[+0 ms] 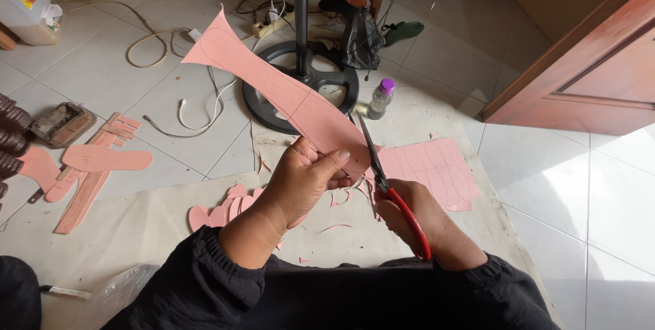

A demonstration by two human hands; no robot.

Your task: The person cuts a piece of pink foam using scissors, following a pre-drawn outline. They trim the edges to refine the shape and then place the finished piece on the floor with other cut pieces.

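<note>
Head view: left hand pinches long pink sole-shaped sheet piece, held up above the floor mat. Right hand grips red-handled scissors, blades at its lower edge. Trimming looks partway; cut pink soles lie on the mat, marked pink sheet uncut.

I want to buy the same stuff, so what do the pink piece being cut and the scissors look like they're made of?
The pink sheet held by the left hand looks like thin matte foam or rubbery sheet, possibly card: it stands out stiffly, with a slight bend and pencil lines on it. The scissors in the right hand have dark metal-looking blades and glossy red handles, probably plastic.
</note>
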